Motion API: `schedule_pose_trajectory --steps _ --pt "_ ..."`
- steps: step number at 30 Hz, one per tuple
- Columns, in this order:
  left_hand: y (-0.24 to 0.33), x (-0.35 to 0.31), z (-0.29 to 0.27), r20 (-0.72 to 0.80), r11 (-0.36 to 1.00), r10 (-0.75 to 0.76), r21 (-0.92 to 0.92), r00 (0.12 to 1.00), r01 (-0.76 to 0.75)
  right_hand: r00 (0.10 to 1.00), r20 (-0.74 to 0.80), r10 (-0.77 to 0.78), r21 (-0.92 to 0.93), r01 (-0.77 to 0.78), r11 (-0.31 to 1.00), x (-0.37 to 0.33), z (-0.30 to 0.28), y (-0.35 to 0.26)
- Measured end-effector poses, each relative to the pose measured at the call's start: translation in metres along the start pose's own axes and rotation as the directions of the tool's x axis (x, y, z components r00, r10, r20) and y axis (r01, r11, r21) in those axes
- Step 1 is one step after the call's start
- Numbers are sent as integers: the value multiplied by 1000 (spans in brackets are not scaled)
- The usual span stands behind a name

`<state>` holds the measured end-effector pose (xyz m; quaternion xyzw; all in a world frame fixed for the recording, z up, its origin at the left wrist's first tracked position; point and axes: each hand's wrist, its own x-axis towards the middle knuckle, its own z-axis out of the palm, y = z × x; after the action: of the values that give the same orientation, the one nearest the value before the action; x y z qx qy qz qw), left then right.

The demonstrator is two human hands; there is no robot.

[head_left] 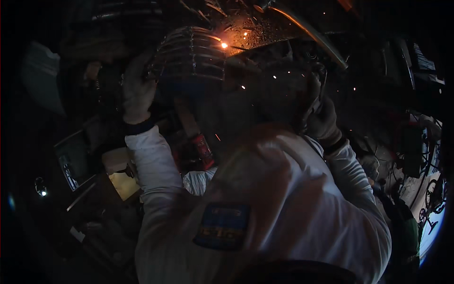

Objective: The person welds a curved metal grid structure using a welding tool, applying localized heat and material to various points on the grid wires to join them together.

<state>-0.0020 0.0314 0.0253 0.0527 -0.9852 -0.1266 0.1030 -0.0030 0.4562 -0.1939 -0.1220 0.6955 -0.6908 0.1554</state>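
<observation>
A curved metal wire rack (192,59) lies ahead of me, with a small bright glowing point at its right corner. My left hand (138,92), in a greyish glove, is closed at the rack's left edge. To the right, my gloved right hand (325,118) is wrapped round a dark handheld welding tool (316,85). The tool's front end is lost in the dark. Sparks fly between the tool and the rack. Orange light falls on a debris-strewn work surface (257,35) behind the glow.
A bent metal bar or tube (309,31) runs across the far right. Beside my left forearm stand an open cardboard box (122,175) and a red object (203,151). Bicycles (430,203) show at the far right rim. Much of the surroundings is too dark to read.
</observation>
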Motion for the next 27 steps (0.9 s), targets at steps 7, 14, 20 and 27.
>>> schedule_pose_trajectory --steps 7,14,20,27 --pt "-1 -3 -3 9 999 17 47 1000 -17 989 116 93 145 -109 983 7 1 -33" --pt "0 -5 -4 -5 985 108 138 994 -107 991 124 46 84 -57 995 8 5 -39" --pt "0 -8 0 9 997 52 58 999 -53 994 110 7 72 -15 997 7 5 -34" --pt "4 -16 -4 9 999 50 2 999 -50 974 227 -22 246 -36 969 12 13 -57"
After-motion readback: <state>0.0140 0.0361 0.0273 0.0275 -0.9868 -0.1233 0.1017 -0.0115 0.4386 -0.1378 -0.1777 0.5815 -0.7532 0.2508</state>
